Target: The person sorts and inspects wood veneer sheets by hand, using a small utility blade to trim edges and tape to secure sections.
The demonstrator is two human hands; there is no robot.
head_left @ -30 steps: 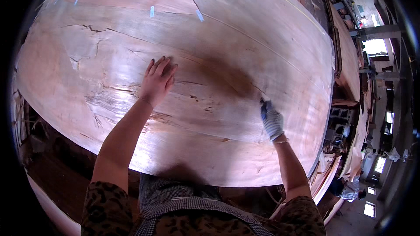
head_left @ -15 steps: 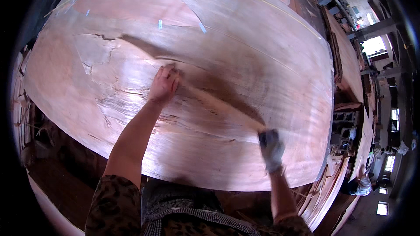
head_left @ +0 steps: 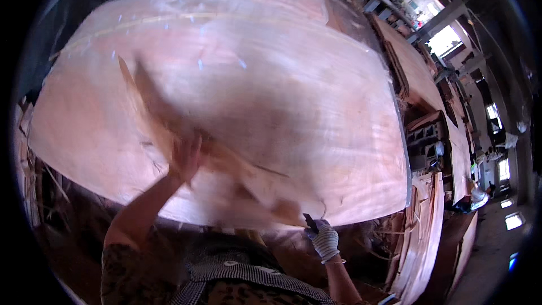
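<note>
A long piece of thin wood veneer (head_left: 148, 116) stands curled up off the large pale pinkish veneer sheet (head_left: 327, 107), its torn edge throwing a shadow. My bare left hand (head_left: 186, 158) is closed around the middle of this piece; its fingers are blurred by motion. At the sheet's near edge, my right hand (head_left: 324, 240), in a white striped glove, grips a small dark tool with a flat end (head_left: 310, 222); its exact kind is unclear. The near end of the loose piece lies just left of that tool.
A thin yellowish strip (head_left: 192, 17) crosses the sheet's far part, with small pale-blue tape pieces (head_left: 242, 64) near it. Stacked veneer (head_left: 415, 62) stands to the right, above loose veneer offcuts (head_left: 423, 214). Another person (head_left: 480, 196) is far off at the right.
My left hand has come nearer to me and left, lifting the veneer piece off the sheet. The right hand has moved down and left to the near edge. The view has shifted.
</note>
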